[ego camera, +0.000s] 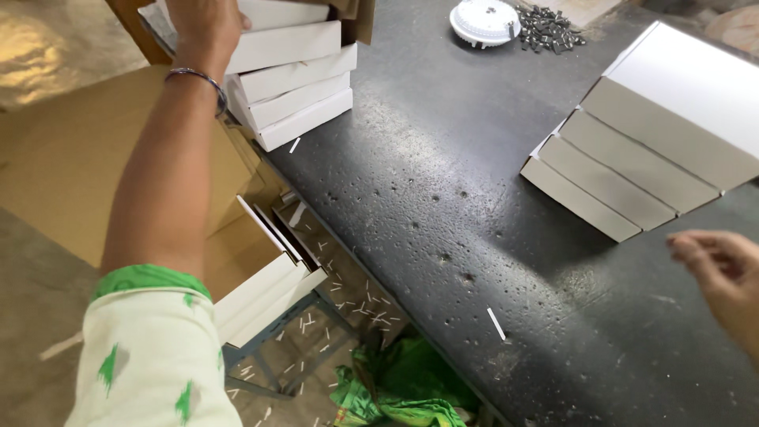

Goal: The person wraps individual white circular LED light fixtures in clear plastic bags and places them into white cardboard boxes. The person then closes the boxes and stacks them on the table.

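Head view: left hand point(204, 28) reached far up and lay flat on top of the tall stack of flat white cardboard boxes point(291, 79) at the back left edge of the dark grey pitted bench point(443, 205); fingers past the picture's top, so cannot tell if gripping. Blue bangle point(198, 77) seen on the wrist, white sleeve with green marks point(150, 356) lower down. Right hand point(723, 273) hung open and empty above the bench at the right edge. Second slanted stack of white boxes point(640, 150) just beyond it. Round white plastic disc point(484, 21) beside a heap of small dark metal bits point(545, 30) at the far end. Green cloth point(403, 387) down on the floor.
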Demonstrator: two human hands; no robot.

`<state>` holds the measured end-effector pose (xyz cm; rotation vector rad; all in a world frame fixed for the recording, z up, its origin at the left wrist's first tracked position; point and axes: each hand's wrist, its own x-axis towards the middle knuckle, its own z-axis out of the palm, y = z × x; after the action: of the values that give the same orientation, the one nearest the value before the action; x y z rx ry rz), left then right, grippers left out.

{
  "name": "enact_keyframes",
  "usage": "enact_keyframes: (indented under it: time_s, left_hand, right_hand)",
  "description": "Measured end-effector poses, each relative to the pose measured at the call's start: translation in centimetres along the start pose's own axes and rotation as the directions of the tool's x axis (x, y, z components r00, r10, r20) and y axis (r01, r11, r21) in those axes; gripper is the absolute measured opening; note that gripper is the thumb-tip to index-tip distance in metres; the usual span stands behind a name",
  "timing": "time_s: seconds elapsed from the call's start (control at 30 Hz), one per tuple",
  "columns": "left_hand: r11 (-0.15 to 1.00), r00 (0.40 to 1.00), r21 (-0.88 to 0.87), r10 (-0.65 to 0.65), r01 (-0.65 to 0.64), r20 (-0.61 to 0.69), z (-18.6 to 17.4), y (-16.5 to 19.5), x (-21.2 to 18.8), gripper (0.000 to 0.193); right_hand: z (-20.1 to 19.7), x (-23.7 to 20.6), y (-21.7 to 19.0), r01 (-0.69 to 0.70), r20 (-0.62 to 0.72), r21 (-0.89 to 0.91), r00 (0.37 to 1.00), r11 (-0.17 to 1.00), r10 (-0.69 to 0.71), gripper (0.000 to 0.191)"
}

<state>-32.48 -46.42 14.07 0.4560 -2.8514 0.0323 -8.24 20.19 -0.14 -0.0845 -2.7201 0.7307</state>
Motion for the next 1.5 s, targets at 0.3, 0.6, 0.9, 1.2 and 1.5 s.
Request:
enact_keyframes:
  time_s: [0.3, 0.6, 0.9, 1.2, 1.5]
  left_hand:
    - [0.994, 0.979, -0.023, 0.100, -0.105, -0.176, -0.5, -1.1, -6.1, 0.053]
    - [0.831, 0.862, -0.295, 0.366, -0.473, -0.351, 7.9, 19.6, -24.2, 0.047]
    - [0.775, 0.826, -0.406, 0.558, -0.483, 0.082, 9.5, 16.6, -39.5, 0.041]
    - [0.529, 0.485, -0.734, 0.818, -0.425, 0.309, 10.2, 27.5, -44.5, 0.072]
    - [0.158, 0.617, -0.944, 0.785, -0.290, -0.058, 9.5, 24.9, -40.7, 0.064]
  right_hand:
    - [-2.0, -8.4, -3.4, -0.116, 0.078, -0.053, 0.990, 0.992, 0.120, 0.029]
    - [-2.9, -11.6, 6.8, -0.268, -0.355, -0.377, 0.926, 0.887, 0.129, 0.028]
    - [-4.8, -10.8, 15.5, -0.225, -0.404, -0.449, 0.914, 0.865, 0.028, 0.070]
    - [-6.2, -13.6, 13.2, -0.105, -0.195, -0.594, 0.981, 0.798, -0.016, 0.048]
    - [-14.4, -18.0, 6.1, -0.189, -0.169, 0.437, 0.943, 0.879, 0.287, 0.047]
